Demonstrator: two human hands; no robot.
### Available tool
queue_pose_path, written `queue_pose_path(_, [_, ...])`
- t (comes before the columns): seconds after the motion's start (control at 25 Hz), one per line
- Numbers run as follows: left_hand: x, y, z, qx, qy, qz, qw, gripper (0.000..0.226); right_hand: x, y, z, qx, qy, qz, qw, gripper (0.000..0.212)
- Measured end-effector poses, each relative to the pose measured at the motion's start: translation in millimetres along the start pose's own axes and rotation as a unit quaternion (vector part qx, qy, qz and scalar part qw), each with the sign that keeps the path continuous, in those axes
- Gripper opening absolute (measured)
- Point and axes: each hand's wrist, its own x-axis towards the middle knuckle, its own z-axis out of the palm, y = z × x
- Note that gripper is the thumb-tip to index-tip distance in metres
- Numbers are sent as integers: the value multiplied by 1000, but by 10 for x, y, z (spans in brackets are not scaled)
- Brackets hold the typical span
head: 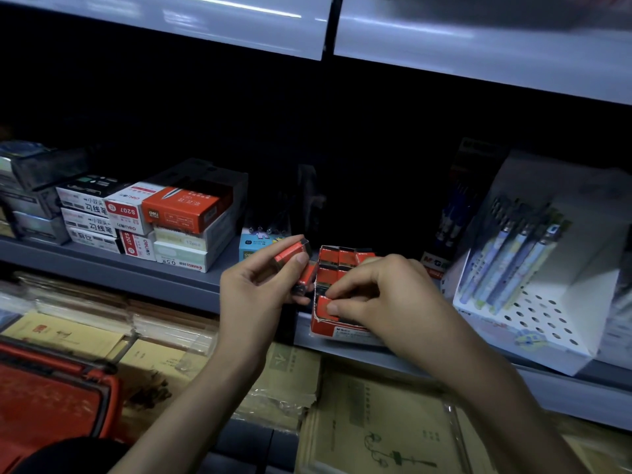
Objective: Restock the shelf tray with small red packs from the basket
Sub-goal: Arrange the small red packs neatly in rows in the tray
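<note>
Shelf tray [337,329]: we are filling its 6 o'clock end.
Left fingers [301,258]: gripping spare red packs [290,255].
Right fingers [352,280]: pinching one in.

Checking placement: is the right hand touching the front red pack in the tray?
Touching. Head view: the right hand pinches the front red pack, thumb on top.

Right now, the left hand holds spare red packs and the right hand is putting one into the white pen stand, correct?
No. In the head view the right hand puts its pack into the red tray, not the white pen stand; the left hand holds spare packs.
</note>
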Motion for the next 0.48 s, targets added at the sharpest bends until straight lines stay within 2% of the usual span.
queue_pose_path(0.36, [-19, -16, 50, -7, 6, -11, 1000, 26, 5, 25, 69, 71, 15, 52, 996, 9])
queue_pose_path(0.48, [-26, -3, 45, -8, -2, -16, 1000, 26, -9, 33, 72, 42, 7, 37, 998, 4])
